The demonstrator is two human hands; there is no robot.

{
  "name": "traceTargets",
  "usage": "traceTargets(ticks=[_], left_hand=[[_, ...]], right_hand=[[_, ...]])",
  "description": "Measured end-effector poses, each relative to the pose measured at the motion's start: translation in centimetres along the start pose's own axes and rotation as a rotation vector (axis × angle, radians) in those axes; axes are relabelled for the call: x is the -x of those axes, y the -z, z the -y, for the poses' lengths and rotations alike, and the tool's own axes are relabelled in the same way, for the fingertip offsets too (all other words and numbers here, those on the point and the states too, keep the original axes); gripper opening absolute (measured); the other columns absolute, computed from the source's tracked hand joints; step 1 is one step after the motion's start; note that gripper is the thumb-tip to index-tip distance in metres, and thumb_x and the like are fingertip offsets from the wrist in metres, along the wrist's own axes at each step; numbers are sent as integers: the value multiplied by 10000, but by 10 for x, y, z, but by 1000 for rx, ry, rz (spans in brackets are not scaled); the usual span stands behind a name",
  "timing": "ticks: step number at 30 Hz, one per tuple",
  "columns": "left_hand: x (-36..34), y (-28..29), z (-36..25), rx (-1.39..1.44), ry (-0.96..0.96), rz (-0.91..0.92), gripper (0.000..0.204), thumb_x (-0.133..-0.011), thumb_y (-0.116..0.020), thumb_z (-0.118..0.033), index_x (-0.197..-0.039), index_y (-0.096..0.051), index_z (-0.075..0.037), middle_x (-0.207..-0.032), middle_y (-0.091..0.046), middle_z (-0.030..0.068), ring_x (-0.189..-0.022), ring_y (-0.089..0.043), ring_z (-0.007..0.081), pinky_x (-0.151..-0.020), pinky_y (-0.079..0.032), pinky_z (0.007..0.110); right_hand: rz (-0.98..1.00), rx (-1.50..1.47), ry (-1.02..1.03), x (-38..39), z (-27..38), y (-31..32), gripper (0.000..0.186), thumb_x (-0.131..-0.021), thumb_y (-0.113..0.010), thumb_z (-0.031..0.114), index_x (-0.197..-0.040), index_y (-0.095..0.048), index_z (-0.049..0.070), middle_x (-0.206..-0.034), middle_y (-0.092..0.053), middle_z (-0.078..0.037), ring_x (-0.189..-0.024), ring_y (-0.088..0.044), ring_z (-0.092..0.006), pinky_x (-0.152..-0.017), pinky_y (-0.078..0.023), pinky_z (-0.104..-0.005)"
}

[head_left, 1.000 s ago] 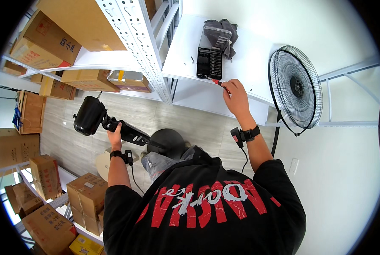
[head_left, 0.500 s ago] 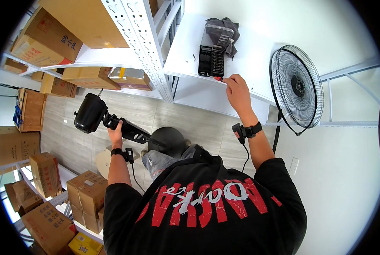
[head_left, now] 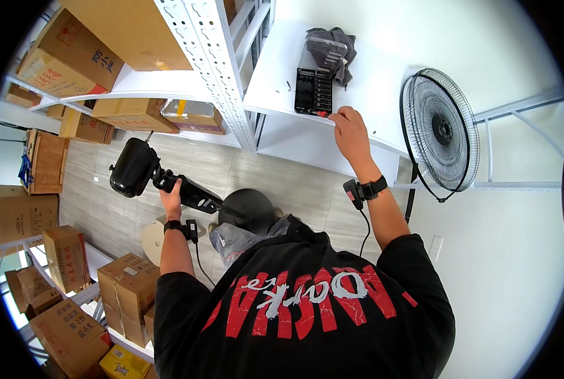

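Your left hand [head_left: 171,199] is wrapped around the black fan stand [head_left: 198,200], near the joint below the motor housing [head_left: 132,169], which lies to the left with its metal shaft [head_left: 149,136] sticking out at the top. The stand slants down to the right toward a round black base [head_left: 247,211] on the floor [head_left: 304,189]. Your right hand [head_left: 350,131] has its fingers closed on a small red tool [head_left: 323,114]; only its red end shows, the rest being hidden by your grip. That end sits right at the near edge of the open bit case [head_left: 313,95], though you cannot tell whether they touch. The case lies close to the front of the white shelf [head_left: 373,82], its clear lid [head_left: 326,52] tipped back against a gray cloth [head_left: 345,41]. A small dark piece [head_left: 289,86] lies left of the case, and the round fan grille [head_left: 440,129] stands to the right of your right hand.
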State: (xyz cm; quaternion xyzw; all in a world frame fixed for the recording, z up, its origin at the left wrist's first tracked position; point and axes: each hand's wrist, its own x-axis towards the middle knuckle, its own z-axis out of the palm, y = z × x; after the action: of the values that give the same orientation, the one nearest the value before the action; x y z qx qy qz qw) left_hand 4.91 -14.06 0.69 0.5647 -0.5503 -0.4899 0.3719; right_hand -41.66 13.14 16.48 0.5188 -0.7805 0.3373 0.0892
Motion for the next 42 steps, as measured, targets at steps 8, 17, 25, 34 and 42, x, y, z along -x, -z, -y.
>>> traceTargets(ticks=[8,17,25,34,42], left_hand=[[2,-3,-2,-13,-2,-1,470,-800,-755,-119,-1212,-553,-17,-1103,-631,64,-998,-590,169,-929,-446,312],[5,-1,-2,8,-27,19,513,-812,-740,-97,-1270,-517,-32,-1164,-606,66,-1051,-567,173,-960,-426,316],[6,-4,-5,-17,-24,-7,492,-800,-749,-138,-1234,-547,-23,-1132,-611,60,-1028,-571,171,-944,-431,318],[6,-2,-6,-11,-9,6,520,-807,-744,-113,-1268,-519,-23,-1155,-611,70,-1043,-576,178,-960,-429,317],[2,7,2,-62,47,9,506,-809,-741,-104,-1258,-526,-17,-1151,-614,71,-1040,-577,176,-956,-430,319]], right_hand=[[-26,37,20,-1,1,5,227,-739,-602,-77,-911,-673,53,-972,-569,-79,-907,-556,-279,-778,-482,-374],[-53,0,62,-5,-3,2,225,-759,-586,-79,-931,-665,42,-959,-563,-77,-862,-543,-281,-753,-479,-382],[-50,-3,38,-5,-5,2,216,-769,-583,-80,-932,-662,37,-948,-556,-88,-863,-545,-287,-754,-475,-390],[-45,-17,-24,-6,-5,2,200,-795,-585,-56,-964,-647,31,-952,-564,-112,-909,-566,-306,-774,-482,-403],[-43,-38,-40,-5,-1,3,185,-814,-567,-43,-977,-635,10,-967,-568,-139,-911,-561,-346,-798,-472,-414]])
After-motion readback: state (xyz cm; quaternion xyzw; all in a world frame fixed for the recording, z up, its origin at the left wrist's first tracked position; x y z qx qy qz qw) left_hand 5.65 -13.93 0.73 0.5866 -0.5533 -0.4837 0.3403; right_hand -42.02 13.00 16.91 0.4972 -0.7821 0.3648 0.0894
